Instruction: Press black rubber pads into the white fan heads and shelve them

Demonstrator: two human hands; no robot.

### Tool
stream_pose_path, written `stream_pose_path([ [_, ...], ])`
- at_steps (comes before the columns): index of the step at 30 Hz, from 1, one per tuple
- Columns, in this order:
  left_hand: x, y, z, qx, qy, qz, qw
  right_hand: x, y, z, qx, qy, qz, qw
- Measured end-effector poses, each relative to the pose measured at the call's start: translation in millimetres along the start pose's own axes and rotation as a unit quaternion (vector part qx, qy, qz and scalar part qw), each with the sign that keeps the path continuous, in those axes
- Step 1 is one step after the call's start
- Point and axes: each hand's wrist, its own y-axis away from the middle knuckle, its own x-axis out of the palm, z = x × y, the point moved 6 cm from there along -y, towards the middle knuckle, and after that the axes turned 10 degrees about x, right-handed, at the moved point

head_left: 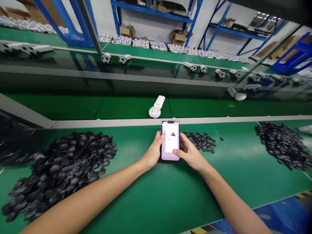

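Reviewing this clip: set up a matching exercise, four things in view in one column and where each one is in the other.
Things:
1. Phone
2. White plastic part
3. Small patch of black pieces
4. Big heap of black pieces

Places:
A. On the green belt beyond the grey rail
B. Just right of the phone
C. Between the left hand and right hand
D. Left side of the near green belt

Pairs: 1-C, 2-A, 3-B, 4-D

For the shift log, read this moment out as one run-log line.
left hand: holding phone | right hand: holding phone | screen: lit | nearby: black pieces, white device
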Motion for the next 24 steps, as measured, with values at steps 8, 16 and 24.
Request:
stream_pose_path([
  [8, -2.2, 2.2, 2.3, 0.0, -0.048, 0.045, 0.998, -2.4, -1.7, 7.6, -0.014, -0.057, 0.008, 0.998],
  [16, -1.7, 5.2, -0.6, -0.007, -0.086, 0.063, 0.994, -10.7, -4.3, 0.8, 0.017, -0.048, -0.07, 0.996],
  [24, -0.4, 7.5, -5.5, -0.017, -0.076, 0.052, 0.996, -4.3, -3.0, 6.2, 0.018, -0.035, -0.047, 0.998],
])
